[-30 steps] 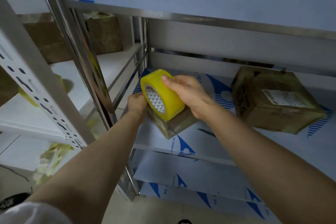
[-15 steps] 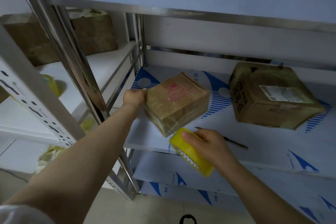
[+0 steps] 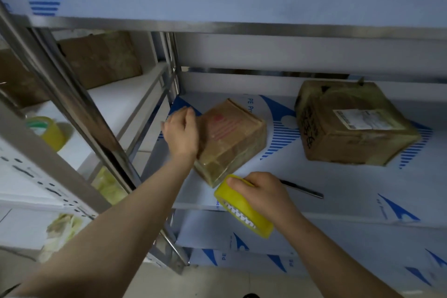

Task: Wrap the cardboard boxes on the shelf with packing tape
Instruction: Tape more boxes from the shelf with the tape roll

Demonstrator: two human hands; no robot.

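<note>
Shelf (image 3: 338,189): 2 boxes (image 3: 232,133) (image 3: 350,126); 2 yellow tape rolls (image 3: 223,195) (image 3: 52,135).

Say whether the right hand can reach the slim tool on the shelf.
Probably yes: the slim tool lies uncovered just beside the right hand, nothing between, though that hand grips the tape roll.

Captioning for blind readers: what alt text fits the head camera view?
A person's right hand grips a yellow tape roll at the front edge of a shelf, just before a small cardboard box. The left hand, blurred, is at that box's left side. A larger box sits farther right.
</note>
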